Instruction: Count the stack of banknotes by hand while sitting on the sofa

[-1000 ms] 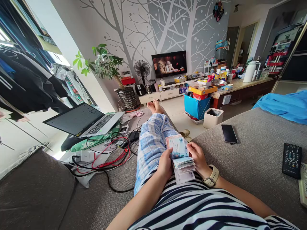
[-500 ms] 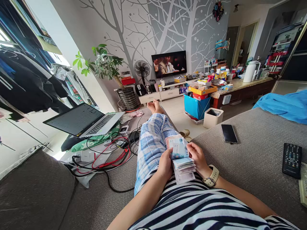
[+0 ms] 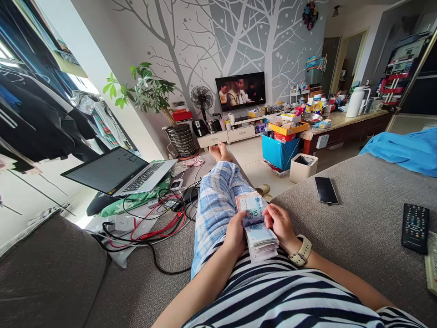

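A wad of banknotes (image 3: 253, 210) rests in my lap, its upper part held up and its lower part folded over toward my body. The top note shows the number 10. My left hand (image 3: 236, 231) grips the wad by its left side, with the thumb lying across the front. My right hand (image 3: 280, 222), with a pale watch (image 3: 301, 251) on its wrist, is closed at the right edge of the notes. Its curled fingertips touch the paper there. The folded lower notes (image 3: 262, 243) fan out in layers between both wrists.
To my left on the sofa lie a laptop (image 3: 111, 172) and tangled cables (image 3: 160, 228). A phone (image 3: 326, 190) and a remote control (image 3: 415, 229) lie to my right. Beyond the sofa stand a bin (image 3: 303, 169), a blue box (image 3: 280, 152) and a television (image 3: 241, 91).
The right fingers have curled in closer at the notes' edge. The upper note now shows a different printed face, and the folded lower part lies flatter. The left hand keeps its grip.
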Demonstrator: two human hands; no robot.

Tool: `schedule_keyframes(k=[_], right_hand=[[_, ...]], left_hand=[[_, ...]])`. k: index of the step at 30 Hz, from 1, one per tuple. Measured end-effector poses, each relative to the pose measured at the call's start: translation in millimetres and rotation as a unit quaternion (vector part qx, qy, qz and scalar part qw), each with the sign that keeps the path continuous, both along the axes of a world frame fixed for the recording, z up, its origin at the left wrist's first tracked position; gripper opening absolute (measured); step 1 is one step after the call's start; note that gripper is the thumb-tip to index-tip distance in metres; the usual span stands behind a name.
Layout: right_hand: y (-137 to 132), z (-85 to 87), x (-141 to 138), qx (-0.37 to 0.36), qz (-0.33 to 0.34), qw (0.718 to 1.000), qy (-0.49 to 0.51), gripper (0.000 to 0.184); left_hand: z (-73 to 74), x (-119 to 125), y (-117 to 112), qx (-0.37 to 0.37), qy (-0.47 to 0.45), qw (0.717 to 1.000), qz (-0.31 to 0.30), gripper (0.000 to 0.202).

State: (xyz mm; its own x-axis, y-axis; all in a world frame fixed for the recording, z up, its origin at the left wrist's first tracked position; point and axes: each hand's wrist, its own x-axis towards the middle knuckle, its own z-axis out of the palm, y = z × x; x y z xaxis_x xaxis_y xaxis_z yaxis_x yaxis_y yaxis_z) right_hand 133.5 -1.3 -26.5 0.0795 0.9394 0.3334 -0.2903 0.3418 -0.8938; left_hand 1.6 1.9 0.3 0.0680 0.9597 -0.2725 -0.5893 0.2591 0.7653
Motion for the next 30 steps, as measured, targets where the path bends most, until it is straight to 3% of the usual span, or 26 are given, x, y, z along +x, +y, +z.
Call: schedule_keyframes(k=[6,13,21,30], right_hand=[[-1,2.6,1,-0.018,-0.021,0.999,-0.027,0.032],[5,-0.5,1,-0.058,-0.046,0.997,0.030,0.030],[2,2.8,2,-0.049,-0.059,0.997,-0.024,0.032],[-2,5.1,4,-0.029,-0.062,0.997,-0.038,0.031]], left_hand=[[-1.6,0,2,0.003,-0.001,1.000,0.001,0.016],[7.3,0,-4,0.019,0.019,0.999,-0.026,0.016],[10.0,0,-6,0.014,0.024,0.999,-0.042,0.013],[5.1,2,-1,0.008,-0.009,1.000,-0.017,0.020]])
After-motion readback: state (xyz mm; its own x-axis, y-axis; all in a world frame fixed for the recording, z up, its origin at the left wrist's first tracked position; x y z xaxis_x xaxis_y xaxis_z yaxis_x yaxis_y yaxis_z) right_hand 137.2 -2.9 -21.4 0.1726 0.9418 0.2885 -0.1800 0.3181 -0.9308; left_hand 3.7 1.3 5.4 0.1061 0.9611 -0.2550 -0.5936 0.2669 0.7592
